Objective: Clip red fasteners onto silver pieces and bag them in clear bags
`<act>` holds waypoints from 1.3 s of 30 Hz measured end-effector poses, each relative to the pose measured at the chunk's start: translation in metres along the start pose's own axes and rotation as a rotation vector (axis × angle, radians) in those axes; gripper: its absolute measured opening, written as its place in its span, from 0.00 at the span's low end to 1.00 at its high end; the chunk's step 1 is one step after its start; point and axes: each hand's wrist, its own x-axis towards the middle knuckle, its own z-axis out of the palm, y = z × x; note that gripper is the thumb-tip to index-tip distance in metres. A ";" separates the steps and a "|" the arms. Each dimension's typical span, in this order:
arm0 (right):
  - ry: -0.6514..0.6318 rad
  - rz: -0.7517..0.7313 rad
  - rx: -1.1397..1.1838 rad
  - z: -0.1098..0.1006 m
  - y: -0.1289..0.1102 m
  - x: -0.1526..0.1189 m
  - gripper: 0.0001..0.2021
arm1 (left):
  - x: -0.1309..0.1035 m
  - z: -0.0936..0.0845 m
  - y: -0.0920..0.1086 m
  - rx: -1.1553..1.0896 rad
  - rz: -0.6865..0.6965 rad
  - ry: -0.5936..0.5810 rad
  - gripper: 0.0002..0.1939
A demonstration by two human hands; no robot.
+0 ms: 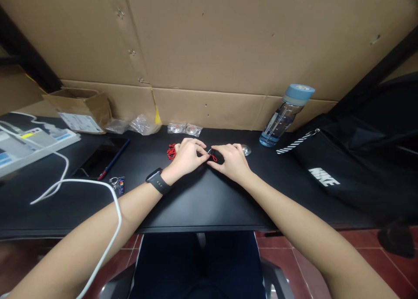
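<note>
Over the middle of the black table, my left hand (189, 154) pinches a thin red cord (214, 158) between thumb and fingertips. Its small loop sticks out toward my right hand (232, 160). There the index fingertip meets a small shiny metal ring (209, 151) at the same spot, while the thumb lies below, close to my left thumb. How the cord and ring join is too small to tell. A pile of red cords (171, 152) sits partly hidden behind my left hand. Beyond my right hand lies a clear, round, shiny piece (246, 150), partly covered.
Two small clear packets (185, 129) lie at the back. A water bottle (287, 115) and black bag (326, 173) stand right. Left are a cardboard box (81, 109), phone (101, 157), pen (114, 157), keychain (117, 184) and power strip (39, 146). A white cable (118, 212) crosses my left forearm.
</note>
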 end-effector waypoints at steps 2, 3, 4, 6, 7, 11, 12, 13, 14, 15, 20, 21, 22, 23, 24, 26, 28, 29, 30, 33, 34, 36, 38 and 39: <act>0.029 0.022 -0.007 0.003 0.002 0.001 0.18 | 0.000 -0.001 0.001 -0.014 0.016 -0.022 0.06; 0.041 0.033 -0.008 0.004 0.003 0.001 0.16 | -0.001 -0.001 0.002 -0.019 0.021 -0.035 0.06; 0.049 0.041 -0.007 0.006 0.005 0.001 0.15 | -0.001 -0.002 0.003 -0.021 0.025 -0.048 0.06; 0.066 0.043 -0.002 0.009 0.007 0.002 0.14 | -0.002 -0.004 0.006 -0.008 0.021 -0.066 0.06; 0.076 0.038 0.001 0.010 0.008 0.002 0.14 | -0.002 -0.005 0.007 0.004 0.015 -0.067 0.06; 0.102 0.006 0.005 0.015 0.011 0.003 0.17 | -0.003 -0.008 0.008 0.026 -0.011 -0.055 0.06; 0.102 0.002 0.006 0.016 0.012 0.003 0.17 | -0.003 -0.008 0.008 0.025 -0.015 -0.056 0.06; 0.102 0.002 0.006 0.017 0.011 0.003 0.18 | -0.003 -0.007 0.007 0.024 -0.019 -0.060 0.06; 0.100 0.006 0.006 0.017 0.010 0.004 0.18 | -0.003 -0.006 0.007 0.024 -0.020 -0.063 0.06; 0.097 0.013 0.005 0.017 0.009 0.004 0.18 | -0.003 -0.005 0.007 0.025 -0.017 -0.065 0.06; 0.075 0.042 0.034 0.015 0.005 0.004 0.19 | 0.000 -0.013 0.007 0.085 0.034 -0.010 0.13; 0.072 0.048 0.045 0.014 0.005 0.004 0.19 | 0.002 -0.020 0.005 0.121 0.039 0.023 0.15; 0.071 0.057 0.064 0.014 0.006 0.004 0.20 | 0.004 -0.029 0.000 0.164 0.035 0.063 0.16; 0.074 0.069 0.096 0.013 0.007 0.004 0.21 | 0.007 -0.040 -0.006 0.216 0.034 0.102 0.16; 0.081 0.086 0.142 0.013 0.009 0.004 0.21 | 0.009 -0.051 -0.015 0.273 0.031 0.124 0.16; 0.108 0.135 0.265 0.010 0.013 0.003 0.20 | 0.012 -0.073 -0.039 0.375 -0.038 0.163 0.14; 0.136 0.199 0.377 0.005 0.018 0.003 0.20 | 0.013 -0.090 -0.068 0.467 -0.159 0.160 0.13; 0.148 0.231 0.411 0.002 0.020 0.002 0.20 | 0.014 -0.096 -0.082 0.503 -0.212 0.135 0.13; 0.156 0.258 0.432 0.000 0.023 0.002 0.21 | 0.014 -0.100 -0.095 0.530 -0.264 0.095 0.14; 0.161 0.307 0.452 -0.007 0.027 0.002 0.22 | 0.016 -0.108 -0.122 0.569 -0.396 -0.033 0.19; 0.158 0.314 0.457 -0.008 0.028 0.002 0.22 | 0.016 -0.110 -0.127 0.572 -0.425 -0.041 0.20; 0.150 0.320 0.474 -0.009 0.028 0.002 0.22 | 0.018 -0.115 -0.131 0.563 -0.472 -0.018 0.22; 0.140 0.319 0.492 -0.010 0.026 0.003 0.22 | 0.018 -0.120 -0.132 0.548 -0.513 0.026 0.21; 0.135 0.317 0.499 -0.010 0.026 0.003 0.22 | 0.018 -0.123 -0.132 0.540 -0.527 0.043 0.20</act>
